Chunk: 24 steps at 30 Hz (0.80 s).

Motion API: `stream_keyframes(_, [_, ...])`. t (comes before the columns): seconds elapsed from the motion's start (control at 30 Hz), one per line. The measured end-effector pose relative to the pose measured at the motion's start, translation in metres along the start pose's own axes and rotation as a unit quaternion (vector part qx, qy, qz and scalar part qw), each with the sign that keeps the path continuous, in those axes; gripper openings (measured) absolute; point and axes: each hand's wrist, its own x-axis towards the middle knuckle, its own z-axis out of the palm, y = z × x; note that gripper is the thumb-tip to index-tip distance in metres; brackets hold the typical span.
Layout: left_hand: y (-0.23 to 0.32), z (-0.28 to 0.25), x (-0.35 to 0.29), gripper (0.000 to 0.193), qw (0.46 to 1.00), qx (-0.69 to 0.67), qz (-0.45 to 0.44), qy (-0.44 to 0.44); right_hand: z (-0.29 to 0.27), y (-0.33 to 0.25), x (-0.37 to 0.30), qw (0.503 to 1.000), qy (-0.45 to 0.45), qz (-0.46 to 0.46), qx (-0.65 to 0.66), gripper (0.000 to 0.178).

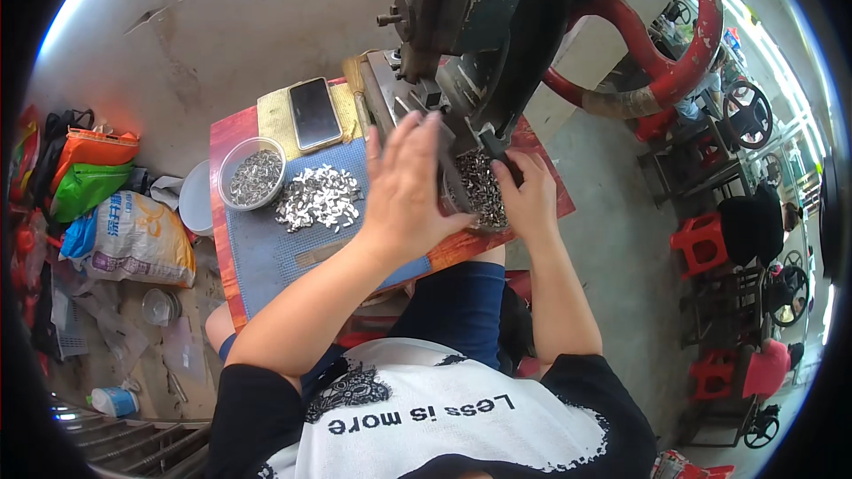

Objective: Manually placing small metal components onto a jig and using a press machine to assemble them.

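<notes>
My left hand (404,191) is raised beside the press tooling, fingers stretched up and thumb spread out. Nothing shows in its palm; the fingertips are slightly blurred by the tool area. My right hand (530,200) closes its thumb and fingers on the end of a dark lever (492,144) at the foot of the hand press (497,27). Under and between my hands is a container of small metal pieces (480,193). Left of my left forearm, a heap of small silvery pieces (321,197) lies on a blue textured mat (257,253).
A clear round tub (252,174) of small metal parts and a phone (315,113) on a yellow cloth (275,113) are at the left. The red handwheel (652,80) overhangs the right. Bags (133,235) crowd the far left floor; red stools (698,244) and people are at right.
</notes>
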Motion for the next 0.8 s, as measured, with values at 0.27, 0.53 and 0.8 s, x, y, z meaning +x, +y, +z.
stream_keyframes(0.27, [-0.052,-0.036,-0.013,0.099,0.928,0.158,-0.185,-0.281,0.003,0.016,0.019,0.883,-0.147,0.238,0.378,0.031])
stream_keyframes(0.53, [-0.081,-0.071,-0.044,0.052,0.990,0.043,-0.116,-0.068,0.036,-0.058,-0.021,0.919,-0.301,0.007,0.256,0.034])
stream_keyframes(0.8, [-0.084,-0.121,-0.119,0.030,0.959,-0.085,-0.251,-0.098,0.116,-0.115,-0.068,0.890,-0.309,-0.305,0.142,0.025])
